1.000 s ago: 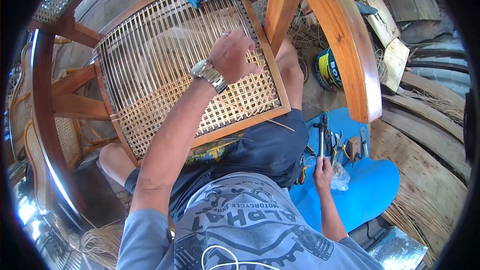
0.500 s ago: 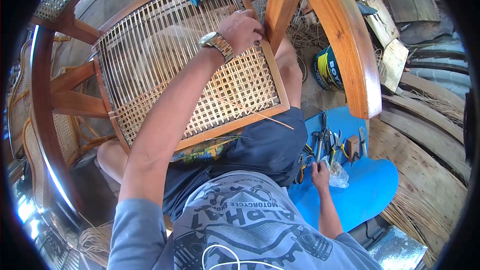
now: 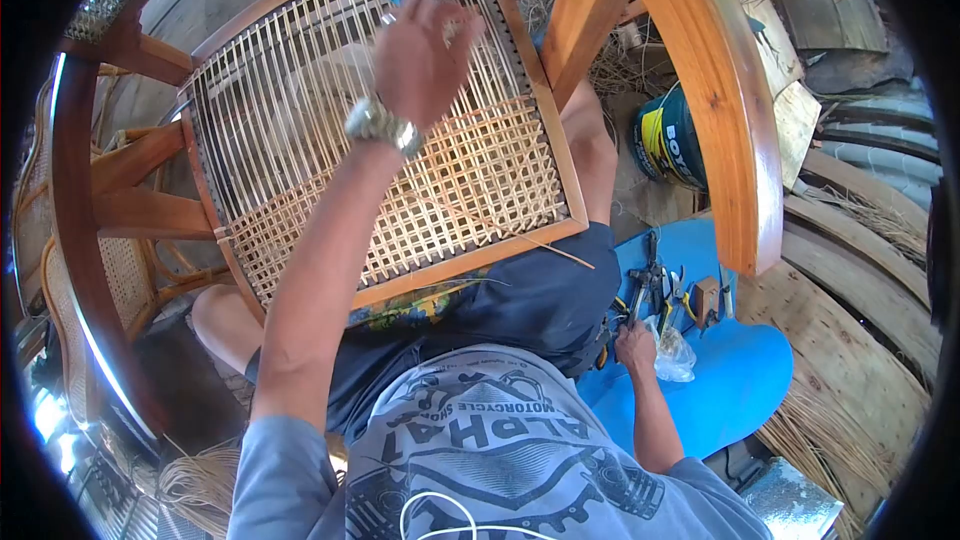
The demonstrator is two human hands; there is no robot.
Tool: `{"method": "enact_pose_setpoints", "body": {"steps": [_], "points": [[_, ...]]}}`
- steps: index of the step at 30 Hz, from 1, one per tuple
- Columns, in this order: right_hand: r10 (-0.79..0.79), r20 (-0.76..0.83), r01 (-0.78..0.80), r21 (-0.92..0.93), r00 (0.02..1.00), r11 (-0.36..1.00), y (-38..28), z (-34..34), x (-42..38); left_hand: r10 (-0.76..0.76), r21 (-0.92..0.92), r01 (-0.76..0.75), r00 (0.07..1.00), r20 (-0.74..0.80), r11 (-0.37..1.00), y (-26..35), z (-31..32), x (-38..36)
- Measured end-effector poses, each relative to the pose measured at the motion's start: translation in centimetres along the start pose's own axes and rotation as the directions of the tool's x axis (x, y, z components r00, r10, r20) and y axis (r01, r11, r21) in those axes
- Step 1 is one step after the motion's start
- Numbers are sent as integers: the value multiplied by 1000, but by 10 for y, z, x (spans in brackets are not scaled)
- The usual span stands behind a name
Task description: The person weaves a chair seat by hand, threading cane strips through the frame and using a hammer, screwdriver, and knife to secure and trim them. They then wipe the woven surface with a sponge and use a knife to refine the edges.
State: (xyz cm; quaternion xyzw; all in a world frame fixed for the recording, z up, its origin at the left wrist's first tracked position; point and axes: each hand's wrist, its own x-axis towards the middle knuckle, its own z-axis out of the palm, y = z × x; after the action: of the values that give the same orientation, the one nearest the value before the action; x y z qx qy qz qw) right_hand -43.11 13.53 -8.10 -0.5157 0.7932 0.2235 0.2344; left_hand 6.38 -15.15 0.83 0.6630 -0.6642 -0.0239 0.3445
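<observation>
The left hand (image 3: 424,60) is above the woven seat (image 3: 495,175).

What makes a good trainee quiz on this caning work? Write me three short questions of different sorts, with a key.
1. What is on the left wrist?
A) a cloth band
B) a metal-banded wristwatch
C) a rubber glove

2. True or false: on the cane seat, the crossed weave lies on the side nearer the person's lap, with strands running one way beyond it.

3. Fill in: the right hand is down by the hand tools on the ____ mat.

Key: 1 B; 2 true; 3 blue.
</observation>
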Motion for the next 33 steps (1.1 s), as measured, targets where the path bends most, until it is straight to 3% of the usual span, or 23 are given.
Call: {"method": "enact_pose_setpoints", "body": {"steps": [1,3,7,9,12,16,18,19,21,24,27,28,30,33], "points": [[-1,2,1,-3,1000,1000,-1,1,5,-32,-5,33,993,111,999,8,2,-17],[8,65,-1,-120,998,993,2,2,13,49,-98,-31,980,194,995,15,10,-44],[-34,132,57,-175,991,983,39,29,38,64,-137,-34,974,216,990,37,1,-66],[-322,232,385,-329,918,862,100,82,69,46,-86,-25,969,244,996,44,5,-73],[-255,209,306,-271,944,912,68,52,55,-5,-55,24,946,324,998,61,8,-84],[-265,249,336,-313,932,888,67,53,56,-39,-42,67,877,479,997,94,-5,-111],[-119,160,147,-175,980,974,46,34,43,1,-115,82,812,584,990,108,-13,-121],[-117,162,146,-176,980,973,41,28,42,30,-157,85,787,616,984,112,-16,-127],[-207,286,268,-194,936,944,31,16,40,40,-200,99,804,594,975,113,-16,-129],[-251,303,313,-179,919,933,7,-11,27,-29,-168,108,908,417,980,102,-10,-111],[-237,281,291,-171,930,941,6,-9,27,-115,-155,172,940,321,973,79,0,-95],[-238,281,292,-168,930,941,16,2,32,-76,-110,99,978,197,989,71,6,-91],[-229,257,284,-202,939,937,60,46,52,-93,-108,121,967,235,987,61,8,-81],[-242,268,301,-203,932,932,66,51,55,-118,-86,151,944,310,985,62,6,-79]]}}
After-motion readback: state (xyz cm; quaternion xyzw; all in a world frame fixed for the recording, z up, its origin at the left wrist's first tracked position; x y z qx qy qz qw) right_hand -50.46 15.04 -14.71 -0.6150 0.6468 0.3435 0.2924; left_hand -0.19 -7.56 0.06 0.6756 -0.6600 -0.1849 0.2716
